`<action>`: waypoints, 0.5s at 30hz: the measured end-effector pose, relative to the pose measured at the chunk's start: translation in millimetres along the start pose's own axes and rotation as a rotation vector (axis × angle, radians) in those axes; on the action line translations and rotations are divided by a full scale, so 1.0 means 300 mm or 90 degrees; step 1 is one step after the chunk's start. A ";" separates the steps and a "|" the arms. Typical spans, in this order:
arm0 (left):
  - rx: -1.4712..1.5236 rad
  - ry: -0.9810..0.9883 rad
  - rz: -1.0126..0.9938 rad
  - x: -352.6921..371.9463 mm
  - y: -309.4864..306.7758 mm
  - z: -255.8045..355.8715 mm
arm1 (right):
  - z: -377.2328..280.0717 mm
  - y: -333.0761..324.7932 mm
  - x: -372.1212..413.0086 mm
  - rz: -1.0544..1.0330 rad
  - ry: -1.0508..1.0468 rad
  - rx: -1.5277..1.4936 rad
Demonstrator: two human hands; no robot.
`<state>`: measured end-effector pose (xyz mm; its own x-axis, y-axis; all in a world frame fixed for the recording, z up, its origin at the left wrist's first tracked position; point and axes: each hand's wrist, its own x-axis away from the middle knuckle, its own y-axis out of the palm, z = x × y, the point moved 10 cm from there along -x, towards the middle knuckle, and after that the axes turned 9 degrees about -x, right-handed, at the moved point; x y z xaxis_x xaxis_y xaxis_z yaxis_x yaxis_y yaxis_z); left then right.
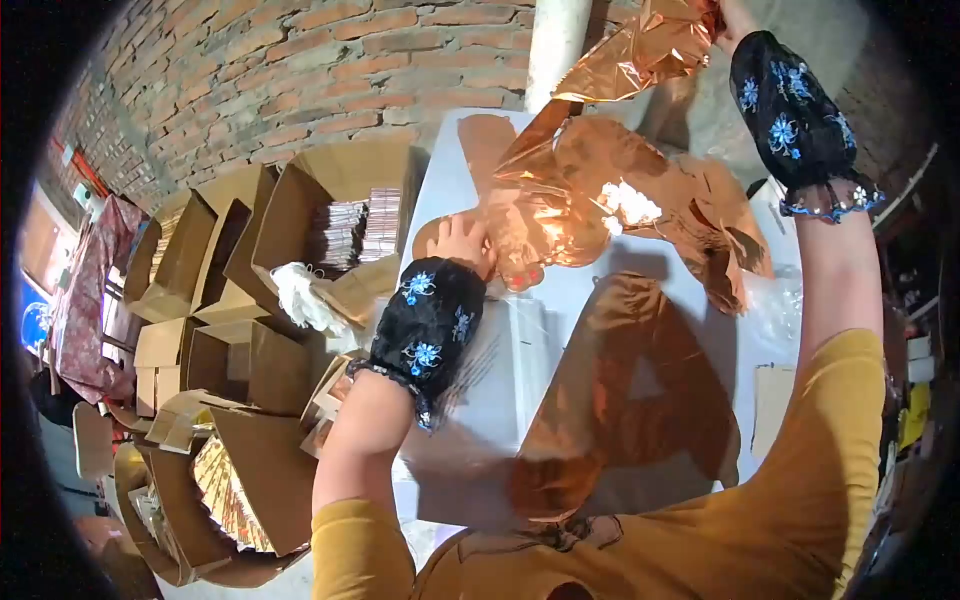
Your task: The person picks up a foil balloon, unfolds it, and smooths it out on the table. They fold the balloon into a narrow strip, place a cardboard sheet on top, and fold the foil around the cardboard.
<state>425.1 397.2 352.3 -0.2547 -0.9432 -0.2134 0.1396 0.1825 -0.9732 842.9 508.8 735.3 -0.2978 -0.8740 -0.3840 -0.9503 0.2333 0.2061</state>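
My right hand (735, 22), raised at the top right, grips the edge of a shiny copper-coloured foil balloon (640, 55) and holds part of it up off the table. My left hand (462, 245) lies on the flat foil at the left, fingers spread and pressing down. Between the hands, crumpled copper foil (550, 215) spreads over more flat foil pieces, whose shapes I cannot make out. Closer to my body lies a flat foil balloon (640, 375) shaped like a letter A. A white crumpled piece (628, 203) shows on the foil.
The white table (440, 490) stands against a brick wall (330, 60), near a white pole (557, 50). Left of it are several cardboard boxes (245, 445), some holding packed flat packets (382, 225). Clear plastic (775, 305) lies at the table's right edge.
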 end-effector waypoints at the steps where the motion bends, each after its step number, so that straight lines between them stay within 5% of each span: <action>1: -0.004 -0.003 0.004 -0.004 -0.004 -0.003 | -0.033 -0.010 0.005 0.002 -0.005 0.000; 15: -0.035 -0.003 -0.040 -0.008 -0.017 0.006 | -0.433 -0.130 0.084 0.012 -0.035 -0.002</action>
<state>426.9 398.0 357.9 -0.2565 -0.9545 -0.1522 0.0711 0.1384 -0.9878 884.4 422.3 834.5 -0.3206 -0.8444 -0.4292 -0.9442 0.2487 0.2161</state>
